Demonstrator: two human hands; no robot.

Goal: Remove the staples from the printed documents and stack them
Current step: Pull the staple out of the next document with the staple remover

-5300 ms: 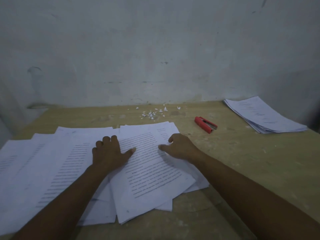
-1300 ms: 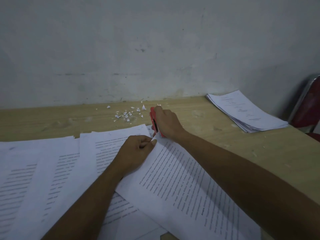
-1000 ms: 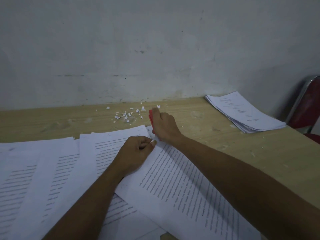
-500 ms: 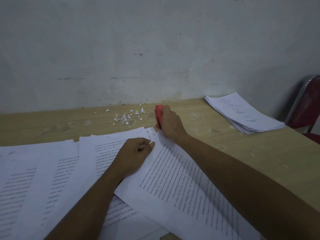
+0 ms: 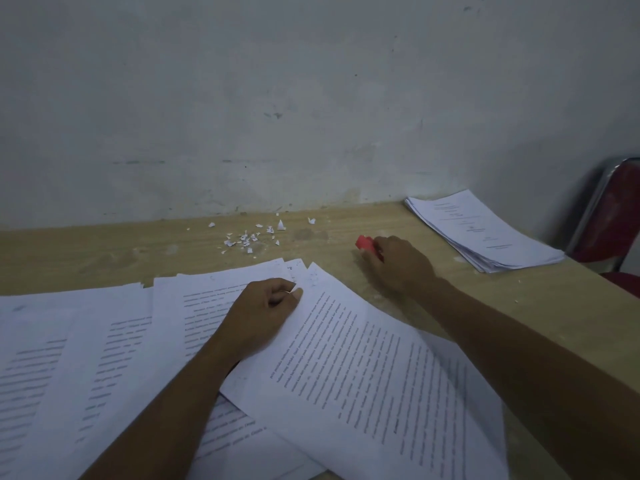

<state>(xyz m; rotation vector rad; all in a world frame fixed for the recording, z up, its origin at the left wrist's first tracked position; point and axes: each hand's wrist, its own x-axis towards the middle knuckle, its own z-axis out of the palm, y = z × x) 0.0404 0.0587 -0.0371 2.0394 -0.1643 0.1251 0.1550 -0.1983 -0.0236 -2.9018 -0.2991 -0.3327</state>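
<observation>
A printed document [image 5: 374,368] lies tilted on top of several other printed sheets [image 5: 86,348] spread over the wooden table [image 5: 104,251]. My left hand [image 5: 263,313] rests curled on the document near its top corner, thumb against the paper. My right hand [image 5: 398,263] is on the bare table to the right of that corner, its fingers curled round the red staple remover [image 5: 366,244], whose end sticks out past my fingers. A neat stack of papers [image 5: 481,233] lies at the table's far right.
Small torn paper scraps [image 5: 249,237] are scattered near the grey wall [image 5: 311,98] behind the table. A red chair with a metal frame [image 5: 620,220] stands beyond the table's right edge.
My right hand has moved the red staple remover away from the document's corner, rightward onto the bare table. My left hand has stayed on the document.
</observation>
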